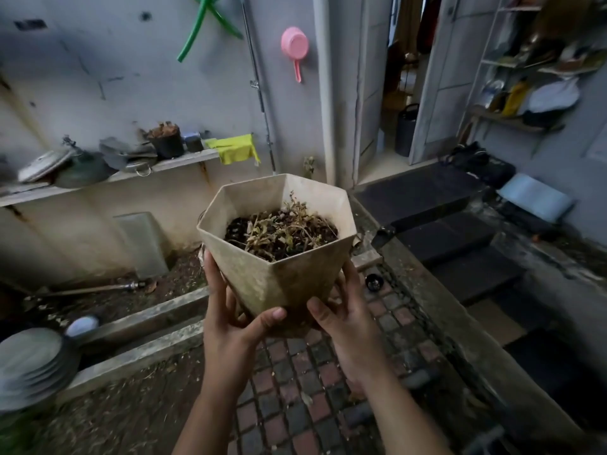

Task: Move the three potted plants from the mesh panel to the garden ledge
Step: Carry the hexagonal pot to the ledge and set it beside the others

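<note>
I hold a beige hexagonal pot (279, 280) with dark soil and a dry, withered plant (282, 229) in the air in front of me. My left hand (230, 320) grips its lower left side, thumb across the base. My right hand (345, 310) cups its lower right side. A concrete garden ledge (147, 315) runs low at the left, beside a soil bed. On the wall shelf (184, 163) at the back stands a black pot (167, 141) with brown dried plant matter. No mesh panel is in view.
Brick paving (295, 405) lies under my arms. Stacked plates (33, 366) sit at the lower left. Dark steps (443, 234) lead up to a doorway at the right. A glass pane (141, 244) leans on the wall. A pink dipper (294, 47) and green hose (200, 24) hang above.
</note>
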